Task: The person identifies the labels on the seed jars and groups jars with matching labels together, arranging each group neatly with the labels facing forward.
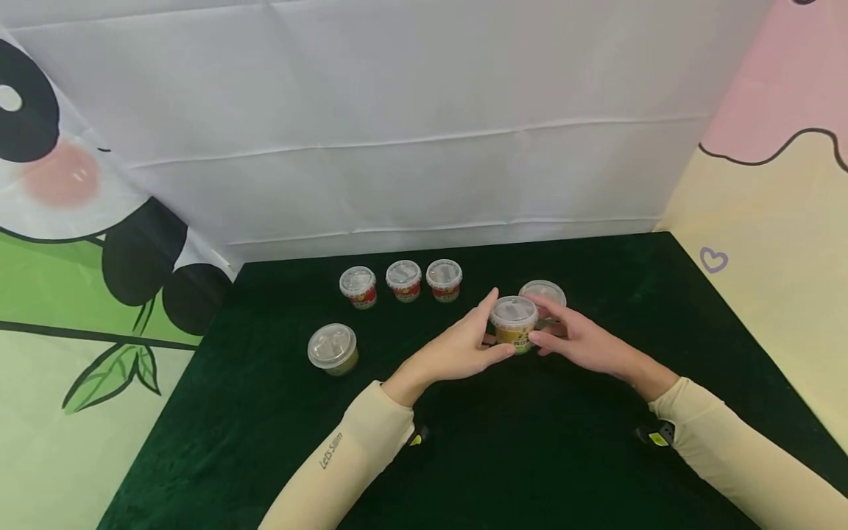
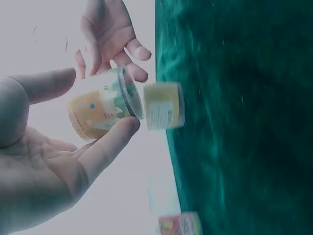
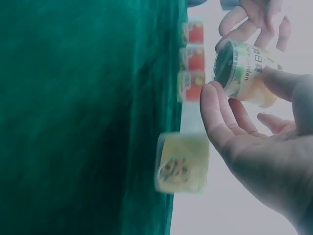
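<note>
A small tub with a clear lid and a yellow-green label (image 1: pixel 514 324) is held off the table between the two hands. My right hand (image 1: pixel 583 342) pinches it, thumb on the label and a finger by the lid rim. My left hand (image 1: pixel 457 350) reaches around the other side, thumb and index extended and spread; in the left wrist view a gap shows between its thumb and the tub (image 2: pixel 105 105). Another lidded tub (image 1: pixel 546 289) stands just behind, partly hidden by the right hand. In the right wrist view the left hand's fingers are spread near the held tub (image 3: pixel 244 71).
Three red-labelled tubs (image 1: pixel 405 280) stand in a row toward the back of the dark green table (image 1: pixel 530 456). A wider lidded tub (image 1: pixel 333 347) stands to the left. A white cloth wall (image 1: pixel 411 177) rises behind the table, with printed panels at both sides.
</note>
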`<state>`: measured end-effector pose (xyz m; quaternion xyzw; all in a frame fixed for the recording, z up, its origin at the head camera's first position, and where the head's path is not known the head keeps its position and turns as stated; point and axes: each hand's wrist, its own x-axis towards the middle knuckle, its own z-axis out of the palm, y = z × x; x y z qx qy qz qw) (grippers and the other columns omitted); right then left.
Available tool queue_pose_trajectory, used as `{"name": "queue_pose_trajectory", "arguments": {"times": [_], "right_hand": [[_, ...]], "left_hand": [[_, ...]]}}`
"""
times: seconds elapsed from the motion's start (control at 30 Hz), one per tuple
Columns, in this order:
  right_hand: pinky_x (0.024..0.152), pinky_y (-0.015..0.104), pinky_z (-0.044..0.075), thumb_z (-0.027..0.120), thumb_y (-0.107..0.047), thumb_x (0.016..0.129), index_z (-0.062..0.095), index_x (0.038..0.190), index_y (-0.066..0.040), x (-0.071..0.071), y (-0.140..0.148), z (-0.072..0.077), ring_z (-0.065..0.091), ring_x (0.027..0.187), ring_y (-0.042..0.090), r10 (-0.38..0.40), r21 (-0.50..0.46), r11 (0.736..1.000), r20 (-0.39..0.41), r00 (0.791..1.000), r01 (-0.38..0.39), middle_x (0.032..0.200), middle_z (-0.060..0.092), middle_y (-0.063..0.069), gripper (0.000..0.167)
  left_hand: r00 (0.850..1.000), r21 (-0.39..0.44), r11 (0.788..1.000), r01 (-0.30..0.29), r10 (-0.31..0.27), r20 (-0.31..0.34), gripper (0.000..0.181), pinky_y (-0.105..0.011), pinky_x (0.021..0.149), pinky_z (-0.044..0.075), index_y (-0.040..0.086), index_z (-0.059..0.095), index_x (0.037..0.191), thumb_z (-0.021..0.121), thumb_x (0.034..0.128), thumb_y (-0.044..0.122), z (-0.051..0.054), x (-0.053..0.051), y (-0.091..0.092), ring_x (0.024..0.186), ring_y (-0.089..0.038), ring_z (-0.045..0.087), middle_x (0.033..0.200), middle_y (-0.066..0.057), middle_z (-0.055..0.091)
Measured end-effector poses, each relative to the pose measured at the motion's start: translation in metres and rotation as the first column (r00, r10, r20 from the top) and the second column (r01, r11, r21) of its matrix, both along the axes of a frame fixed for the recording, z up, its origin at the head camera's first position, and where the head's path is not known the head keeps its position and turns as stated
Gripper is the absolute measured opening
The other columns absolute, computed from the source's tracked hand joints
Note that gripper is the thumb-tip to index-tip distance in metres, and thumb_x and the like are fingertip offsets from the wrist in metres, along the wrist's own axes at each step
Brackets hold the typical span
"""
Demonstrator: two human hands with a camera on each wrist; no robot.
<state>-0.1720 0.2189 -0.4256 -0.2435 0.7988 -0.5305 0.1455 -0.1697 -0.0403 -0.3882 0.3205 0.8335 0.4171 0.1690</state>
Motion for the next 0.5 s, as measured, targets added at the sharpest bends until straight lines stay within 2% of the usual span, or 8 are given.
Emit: {"name": "queue_pose_trajectory", "arguments": {"times": [0.13,0.37,0.5], "right_hand": [[0.089,0.041,0.058,0.061,-0.027,0.104,0.024,0.161,-0.021,-0.010,-0.021,0.005,0.062,0.113,0.033,0.012,-0.026,1.000,0.030,0.999,-0.011,0.142,0.040,0.021,0.069],[0.095,0.041,0.055,0.057,-0.022,0.106,0.025,0.161,-0.014,-0.023,-0.054,0.009,0.057,0.119,0.033,0.059,-0.122,0.991,0.007,0.998,-0.057,0.139,0.045,0.020,0.063],[0.096,0.043,0.055,0.056,-0.022,0.106,0.026,0.160,-0.015,-0.027,-0.063,0.012,0.056,0.120,0.034,0.076,-0.152,0.986,0.022,0.997,-0.072,0.139,0.045,0.020,0.062]], "left_hand": [[0.998,0.005,0.998,-0.059,0.059,-0.015,0.089,-0.029,0.096,0.053,0.010,0.000,0.163,0.064,0.1020,0.024,0.006,0.001,-0.018,0.120,-0.024,0.061,0.163,-0.014,0.025],[0.987,0.023,0.988,-0.152,0.153,-0.057,0.087,-0.035,0.095,0.055,0.008,0.005,0.163,0.065,0.1017,0.024,0.011,0.001,-0.045,0.118,-0.026,0.062,0.161,-0.016,0.029],[0.979,0.029,0.982,-0.189,0.190,-0.068,0.085,-0.038,0.093,0.056,0.008,0.007,0.163,0.064,0.1021,0.025,0.012,0.000,-0.053,0.117,-0.029,0.063,0.158,-0.019,0.032]]}}
